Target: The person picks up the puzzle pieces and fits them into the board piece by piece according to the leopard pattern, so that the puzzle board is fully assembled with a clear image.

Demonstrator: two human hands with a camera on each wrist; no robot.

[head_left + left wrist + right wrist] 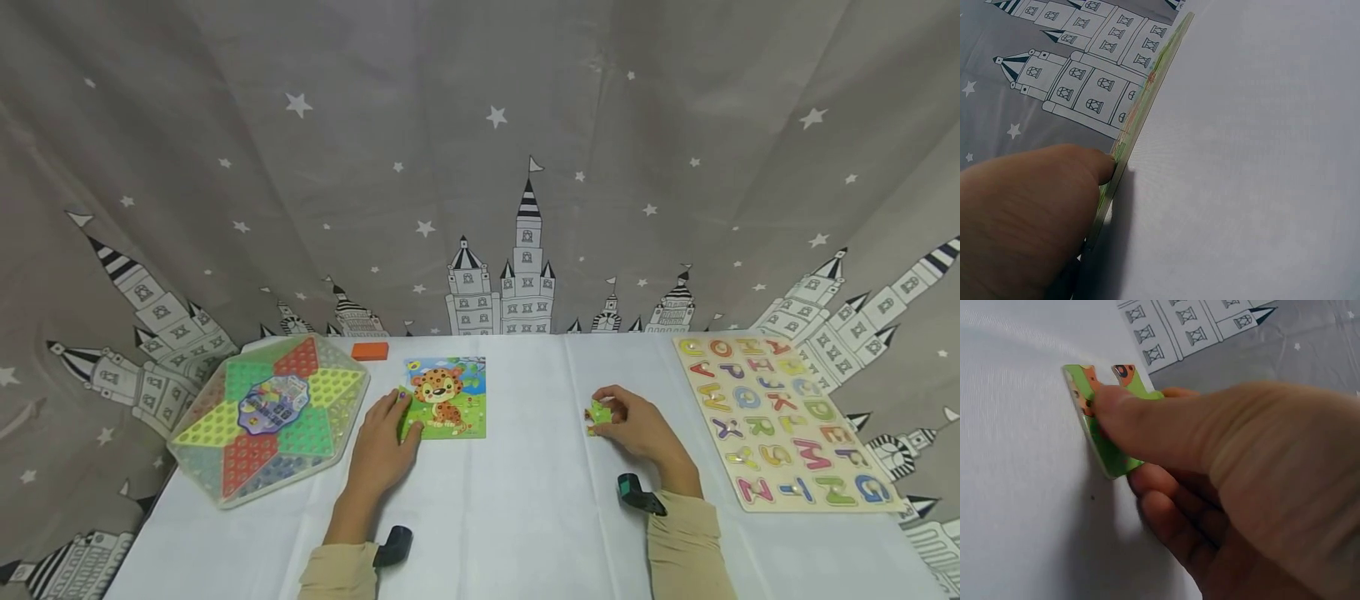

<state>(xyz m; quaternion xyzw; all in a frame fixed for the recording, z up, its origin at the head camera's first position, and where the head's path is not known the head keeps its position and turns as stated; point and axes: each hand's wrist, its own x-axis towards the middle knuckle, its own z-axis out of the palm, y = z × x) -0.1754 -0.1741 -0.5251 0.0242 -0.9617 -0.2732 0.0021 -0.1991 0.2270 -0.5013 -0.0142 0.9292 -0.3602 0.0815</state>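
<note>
A jigsaw puzzle (450,400) with a spotted leopard cub on grass lies flat on the white table. My left hand (382,433) rests along its left side, index fingertip and thumb on the green part. In the left wrist view, the thumb (1094,165) presses on the puzzle's surface, which shows nearly edge-on; the other fingers are hidden. To the right of the puzzle, my right hand (636,421) pinches a green and orange puzzle piece (1110,447) between thumb and fingers. Notches show in the piece's upper edge, and the thumb covers its middle.
A hexagonal Chinese checkers board (315,392) lies on the left, close to my left hand. Behind it sits an orange block (371,351). On the right is a wooden alphabet board (757,392). A grey curtain (480,167) with castles hangs behind the table.
</note>
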